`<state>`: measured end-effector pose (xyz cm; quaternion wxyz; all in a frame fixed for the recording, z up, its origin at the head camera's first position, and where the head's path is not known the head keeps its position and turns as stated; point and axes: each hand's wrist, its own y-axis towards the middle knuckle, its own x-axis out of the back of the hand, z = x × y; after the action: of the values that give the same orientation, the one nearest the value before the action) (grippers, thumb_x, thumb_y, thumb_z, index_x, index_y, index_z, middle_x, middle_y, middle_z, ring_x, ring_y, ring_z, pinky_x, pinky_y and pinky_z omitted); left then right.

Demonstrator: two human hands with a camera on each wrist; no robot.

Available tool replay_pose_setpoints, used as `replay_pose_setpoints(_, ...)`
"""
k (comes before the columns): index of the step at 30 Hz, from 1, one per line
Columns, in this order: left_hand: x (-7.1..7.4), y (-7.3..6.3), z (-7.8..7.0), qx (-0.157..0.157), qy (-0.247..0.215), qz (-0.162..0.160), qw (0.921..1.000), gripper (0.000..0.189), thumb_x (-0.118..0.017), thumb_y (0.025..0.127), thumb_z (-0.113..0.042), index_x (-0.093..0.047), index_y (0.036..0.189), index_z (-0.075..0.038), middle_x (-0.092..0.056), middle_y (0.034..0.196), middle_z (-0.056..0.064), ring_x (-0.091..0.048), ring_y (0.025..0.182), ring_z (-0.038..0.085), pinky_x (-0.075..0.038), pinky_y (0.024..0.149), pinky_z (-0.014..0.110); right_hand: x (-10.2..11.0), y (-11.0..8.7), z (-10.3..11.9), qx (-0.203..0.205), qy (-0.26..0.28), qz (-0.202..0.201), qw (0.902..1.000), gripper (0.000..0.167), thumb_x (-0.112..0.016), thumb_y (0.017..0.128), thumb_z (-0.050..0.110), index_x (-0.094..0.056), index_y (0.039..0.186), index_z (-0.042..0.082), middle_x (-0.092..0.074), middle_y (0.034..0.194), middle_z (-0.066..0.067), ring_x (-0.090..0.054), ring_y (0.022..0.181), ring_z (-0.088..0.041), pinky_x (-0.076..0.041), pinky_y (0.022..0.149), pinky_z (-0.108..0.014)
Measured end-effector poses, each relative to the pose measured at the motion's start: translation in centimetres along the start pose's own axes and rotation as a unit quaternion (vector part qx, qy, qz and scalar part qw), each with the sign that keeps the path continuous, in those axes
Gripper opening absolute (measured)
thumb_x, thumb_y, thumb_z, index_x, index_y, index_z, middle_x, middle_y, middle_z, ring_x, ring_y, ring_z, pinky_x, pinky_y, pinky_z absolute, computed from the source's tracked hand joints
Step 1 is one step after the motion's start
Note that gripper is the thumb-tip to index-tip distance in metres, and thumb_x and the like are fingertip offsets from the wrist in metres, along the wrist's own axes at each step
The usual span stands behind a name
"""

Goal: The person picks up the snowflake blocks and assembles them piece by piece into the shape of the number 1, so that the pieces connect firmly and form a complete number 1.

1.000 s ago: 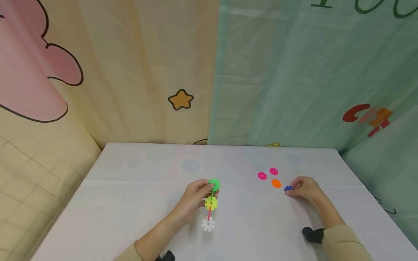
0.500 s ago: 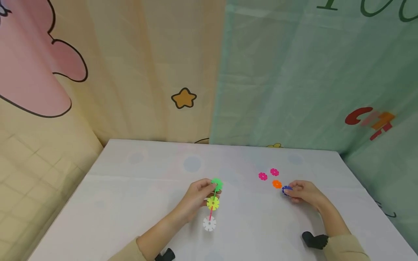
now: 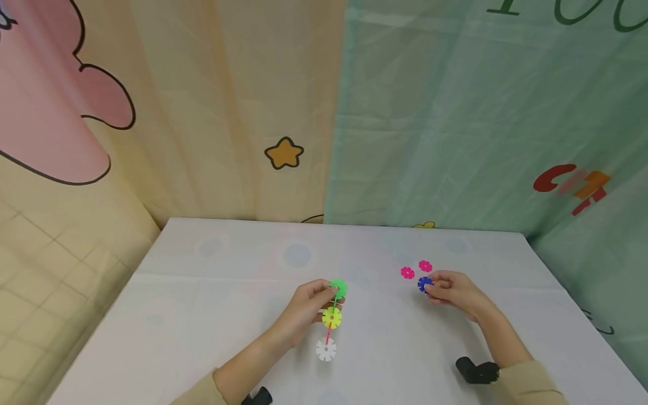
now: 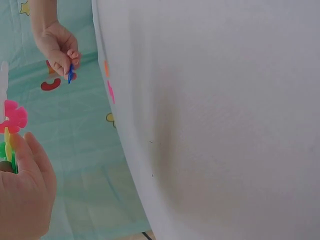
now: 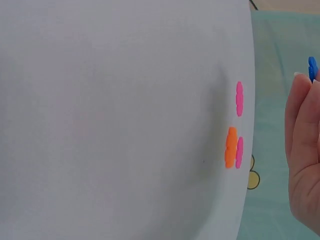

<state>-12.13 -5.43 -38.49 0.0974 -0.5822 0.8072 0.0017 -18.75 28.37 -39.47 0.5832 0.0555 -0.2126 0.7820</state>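
Note:
In the head view my left hand (image 3: pixel 301 315) pinches a chain of notched plastic snowflake discs by its green disc (image 3: pixel 339 289). Below that come an edge-on green piece, a yellow disc (image 3: pixel 332 318), a pink disc (image 4: pixel 16 117) seen face-on in the left wrist view, and a white disc (image 3: pixel 326 350) at the bottom. My right hand (image 3: pixel 458 292) pinches a blue disc (image 3: pixel 424 284) between thumb and fingers, raised off the table. An orange disc (image 5: pixel 230 147) lies on the table, hidden in the head view behind the blue one.
Two pink discs, one nearer (image 3: pixel 407 273) and one farther (image 3: pixel 425 266), lie flat beyond my right hand. The white-covered table (image 3: pixel 228 292) ends at a printed curtain (image 3: pixel 430 112) behind. Black camera mounts (image 3: pixel 477 371) sit at both wrists.
My right hand has lifted the blue disc and carried it left, over the orange disc. The left hand with its chain has barely moved.

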Motion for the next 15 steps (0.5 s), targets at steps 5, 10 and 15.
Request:
replay_pose_setpoints(5, 0.0, 0.1, 0.2, 0.006, -0.002, -0.004, 1.0000, 0.026, -0.052, 0.096, -0.018, -0.057, 0.106, 0.005, -0.064, 0.092, 0.007, -0.060, 0.085, 0.016, -0.050, 0.069, 0.024, -0.7, 0.2, 0.7, 0.007, 0.003, -0.001, 1.0000, 0.052, -0.063, 0.089, 0.012, -0.039, 0.126, -0.015, -0.061, 0.088, -0.008, -0.066, 0.087, -0.024, -0.053, 0.074, -0.028)
replay_pose_setpoints(10, 0.0, 0.2, 0.3, 0.008, -0.002, -0.002, 1.0000, 0.026, -0.053, 0.095, -0.019, -0.058, 0.106, 0.005, -0.064, 0.094, 0.011, -0.060, 0.085, 0.017, -0.050, 0.068, 0.024, -1.4, 0.4, 1.4, 0.023, 0.002, 0.013, 0.9996, 0.052, -0.062, 0.090, 0.011, -0.038, 0.128, -0.016, -0.060, 0.083, -0.007, -0.065, 0.087, -0.026, -0.053, 0.074, -0.028)
replay_pose_setpoints(15, 0.0, 0.3, 0.3, 0.006, -0.005, 0.000, 1.0000, 0.026, -0.053, 0.095, -0.019, -0.058, 0.105, 0.005, -0.064, 0.093, 0.010, -0.060, 0.084, 0.016, -0.049, 0.067, 0.024, -2.3, 0.6, 2.3, 0.045, 0.005, 0.034, 0.9984, 0.049, -0.063, 0.089, 0.011, -0.042, 0.125, -0.015, -0.061, 0.078, -0.006, -0.065, 0.085, -0.027, -0.053, 0.074, -0.028)
